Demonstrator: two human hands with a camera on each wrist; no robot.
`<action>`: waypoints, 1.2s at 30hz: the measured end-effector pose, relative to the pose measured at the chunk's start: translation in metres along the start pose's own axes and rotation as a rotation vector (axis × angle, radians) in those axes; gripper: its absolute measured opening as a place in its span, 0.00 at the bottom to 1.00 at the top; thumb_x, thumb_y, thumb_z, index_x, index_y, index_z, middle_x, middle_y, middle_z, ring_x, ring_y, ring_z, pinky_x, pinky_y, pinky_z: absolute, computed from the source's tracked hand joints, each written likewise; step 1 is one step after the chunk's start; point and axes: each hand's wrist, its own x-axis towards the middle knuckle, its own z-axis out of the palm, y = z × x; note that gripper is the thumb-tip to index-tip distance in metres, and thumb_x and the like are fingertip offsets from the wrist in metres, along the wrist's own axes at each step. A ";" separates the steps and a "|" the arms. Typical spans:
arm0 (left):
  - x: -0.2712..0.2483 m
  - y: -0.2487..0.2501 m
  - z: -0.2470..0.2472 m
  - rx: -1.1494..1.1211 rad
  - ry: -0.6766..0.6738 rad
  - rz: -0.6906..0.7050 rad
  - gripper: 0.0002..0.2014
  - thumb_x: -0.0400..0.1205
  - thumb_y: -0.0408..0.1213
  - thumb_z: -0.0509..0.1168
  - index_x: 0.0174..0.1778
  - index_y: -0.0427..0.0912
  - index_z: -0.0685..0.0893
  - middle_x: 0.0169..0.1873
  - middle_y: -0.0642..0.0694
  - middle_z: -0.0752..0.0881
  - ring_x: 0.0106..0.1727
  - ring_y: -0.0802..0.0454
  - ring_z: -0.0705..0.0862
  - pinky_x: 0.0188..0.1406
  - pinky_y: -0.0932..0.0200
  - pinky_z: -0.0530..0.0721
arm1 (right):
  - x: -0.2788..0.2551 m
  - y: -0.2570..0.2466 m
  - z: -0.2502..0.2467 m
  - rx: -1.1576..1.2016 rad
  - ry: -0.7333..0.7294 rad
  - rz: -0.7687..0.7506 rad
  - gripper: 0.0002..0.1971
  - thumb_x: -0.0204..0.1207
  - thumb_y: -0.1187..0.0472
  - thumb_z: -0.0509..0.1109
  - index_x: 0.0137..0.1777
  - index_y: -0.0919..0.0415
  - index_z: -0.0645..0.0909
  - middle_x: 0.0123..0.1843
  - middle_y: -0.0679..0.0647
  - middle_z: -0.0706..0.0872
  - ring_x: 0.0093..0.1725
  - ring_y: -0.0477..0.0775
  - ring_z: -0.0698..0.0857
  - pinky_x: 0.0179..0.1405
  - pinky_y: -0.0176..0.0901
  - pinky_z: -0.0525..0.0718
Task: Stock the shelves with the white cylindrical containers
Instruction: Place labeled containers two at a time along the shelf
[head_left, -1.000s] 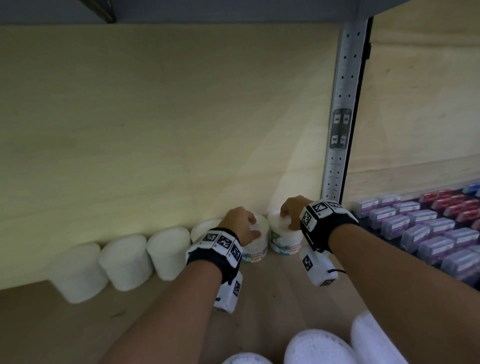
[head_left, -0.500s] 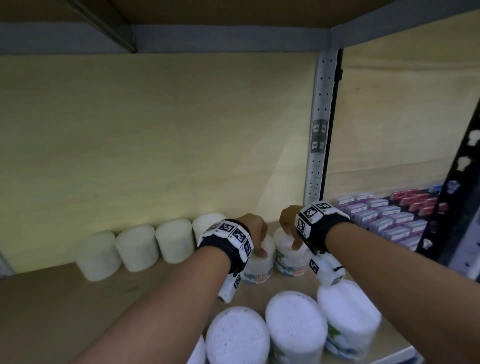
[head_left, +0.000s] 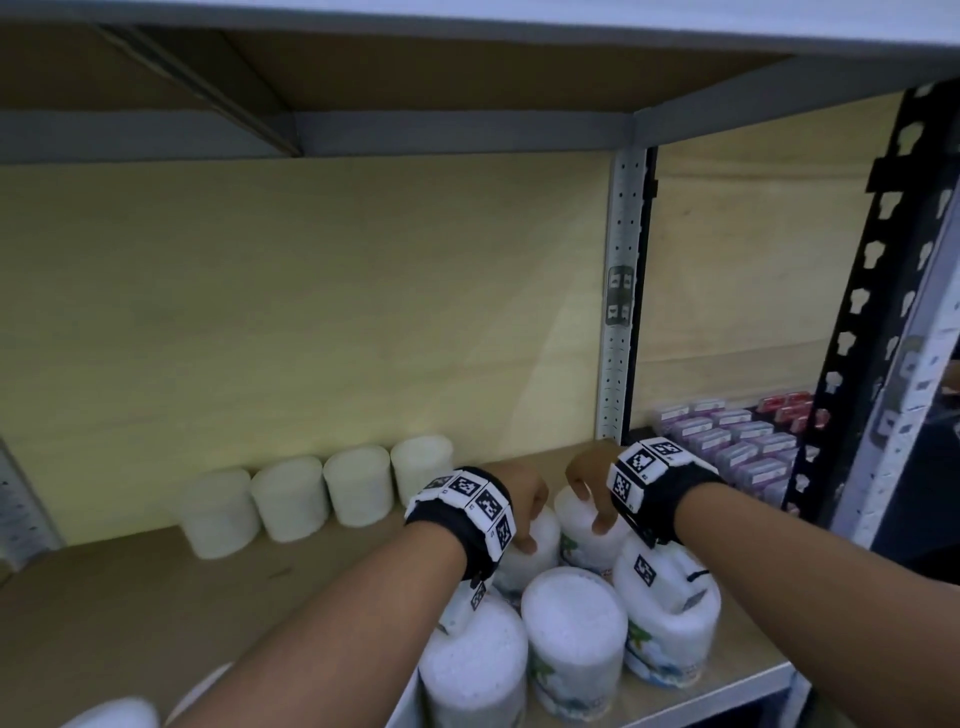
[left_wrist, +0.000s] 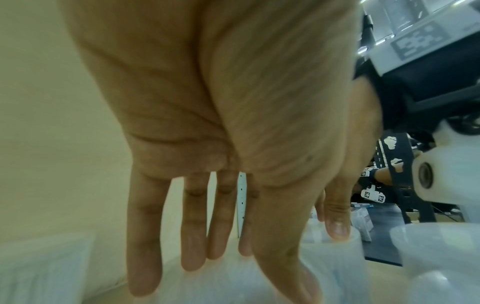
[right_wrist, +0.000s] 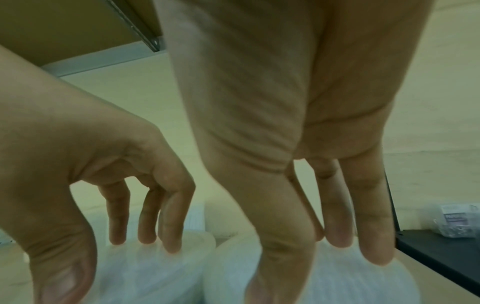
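Note:
Two white cylindrical containers stand side by side mid-shelf, to the right of the back row. My left hand (head_left: 524, 514) grips the lid of the left container (head_left: 537, 551) from above, fingers on the far rim and thumb on the near side. The left wrist view shows the left hand (left_wrist: 241, 275) over that container's lid (left_wrist: 233, 288). My right hand (head_left: 587, 499) grips the right container (head_left: 582, 530) the same way. The right wrist view shows my right hand (right_wrist: 311, 271) on its container (right_wrist: 337, 283), with the left hand (right_wrist: 116, 205) on the other container (right_wrist: 145, 273).
Several white containers (head_left: 291, 499) line the back wall to the left. Three more (head_left: 571, 623) stand at the shelf's front edge under my wrists. A perforated upright (head_left: 618, 312) bounds the bay; purple and red boxes (head_left: 727, 441) fill the neighbouring shelf. The upper shelf (head_left: 415, 78) hangs overhead.
My head has drawn back and up, bringing the front containers and the upper shelf into view. Both hands have stayed on the same two containers.

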 end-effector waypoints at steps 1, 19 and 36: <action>-0.001 0.001 0.001 0.006 0.012 0.002 0.19 0.64 0.45 0.81 0.39 0.40 0.80 0.36 0.41 0.85 0.34 0.46 0.79 0.30 0.60 0.75 | -0.027 -0.009 -0.009 -0.015 0.014 -0.005 0.30 0.33 0.28 0.76 0.33 0.41 0.72 0.44 0.44 0.85 0.40 0.49 0.87 0.39 0.42 0.86; -0.022 0.014 -0.001 -0.019 0.012 0.067 0.16 0.71 0.41 0.77 0.46 0.42 0.78 0.43 0.45 0.79 0.41 0.47 0.76 0.29 0.62 0.69 | -0.163 -0.047 -0.030 0.066 0.069 -0.093 0.17 0.73 0.56 0.76 0.52 0.58 0.70 0.53 0.53 0.74 0.46 0.51 0.76 0.27 0.31 0.69; -0.052 -0.051 -0.016 -0.201 0.117 -0.111 0.19 0.79 0.40 0.68 0.65 0.40 0.80 0.62 0.43 0.83 0.61 0.46 0.82 0.59 0.57 0.80 | -0.155 -0.075 -0.066 0.161 0.177 -0.116 0.17 0.76 0.62 0.72 0.65 0.64 0.80 0.62 0.57 0.82 0.52 0.51 0.77 0.32 0.31 0.71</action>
